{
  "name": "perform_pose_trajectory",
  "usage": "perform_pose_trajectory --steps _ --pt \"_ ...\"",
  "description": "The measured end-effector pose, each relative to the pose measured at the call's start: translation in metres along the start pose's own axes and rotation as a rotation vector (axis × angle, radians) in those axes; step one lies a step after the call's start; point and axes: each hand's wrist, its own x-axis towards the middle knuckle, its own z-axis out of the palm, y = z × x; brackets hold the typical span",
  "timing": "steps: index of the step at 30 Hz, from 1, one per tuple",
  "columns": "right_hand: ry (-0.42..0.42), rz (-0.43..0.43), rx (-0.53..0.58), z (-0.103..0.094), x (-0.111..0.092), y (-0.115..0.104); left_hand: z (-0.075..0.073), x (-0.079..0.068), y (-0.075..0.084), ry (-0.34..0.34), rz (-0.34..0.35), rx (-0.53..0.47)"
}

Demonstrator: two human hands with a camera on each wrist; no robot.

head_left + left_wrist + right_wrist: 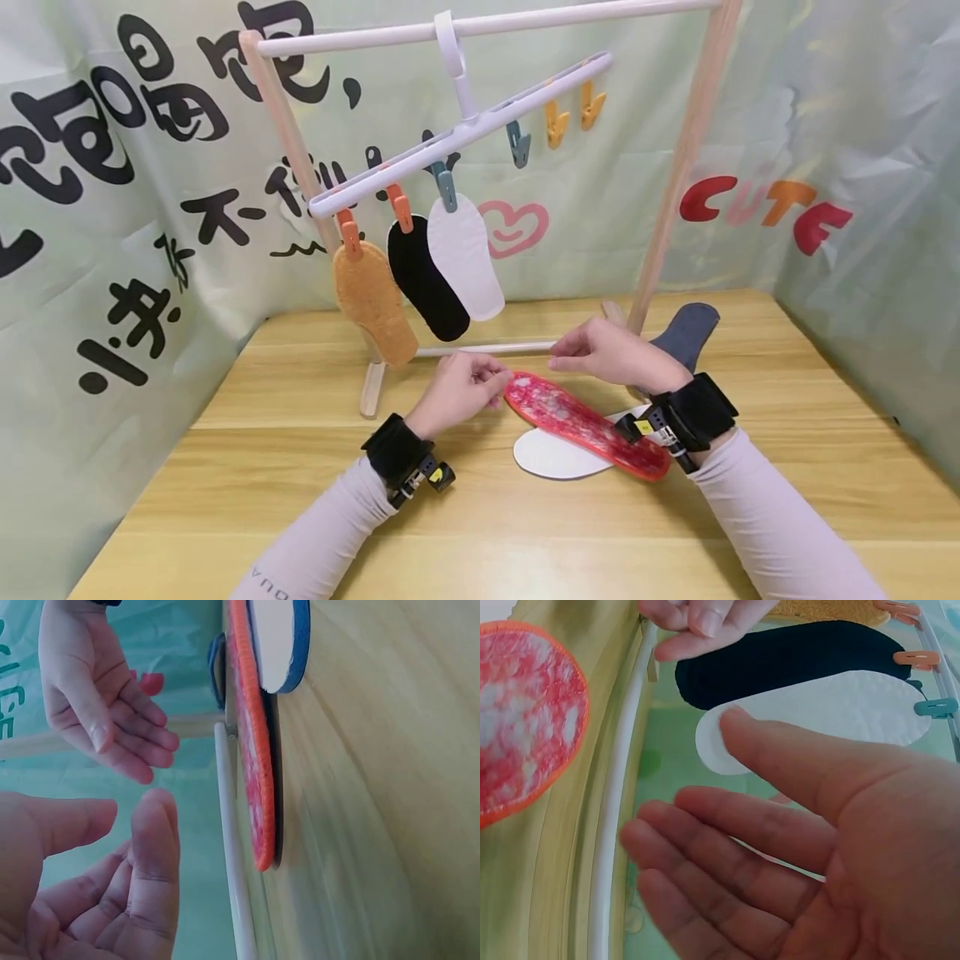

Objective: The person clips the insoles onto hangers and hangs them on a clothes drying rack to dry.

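A red, mottled insole with an orange edge lies slantwise over a white insole on the table. My left hand is just beside the red insole's far end; the left wrist view shows its thumb and forefinger apart with nothing between them. Above the table to the right is my right hand, its fingers relaxed and holding nothing. A dark grey insole lies partly hidden behind the right hand. Tan, black and white insoles hang from clips.
The clips hang on a tilted white hanger, hooked over the top bar of a wooden-legged rack. Toward its right side a blue-grey clip and yellow clips hold nothing. A low white bar joins the rack's legs.
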Motion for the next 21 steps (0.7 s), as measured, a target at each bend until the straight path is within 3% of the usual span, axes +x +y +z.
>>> perform_pose_trajectory --steps 11,21 --pt "-0.137 0.021 -0.058 0.001 -0.002 0.005 0.006 -0.005 0.002 -0.086 -0.103 0.017" --pt "-0.264 0.083 -0.12 0.003 0.0 0.014 0.009 -0.01 0.004 -0.193 -0.142 0.015"
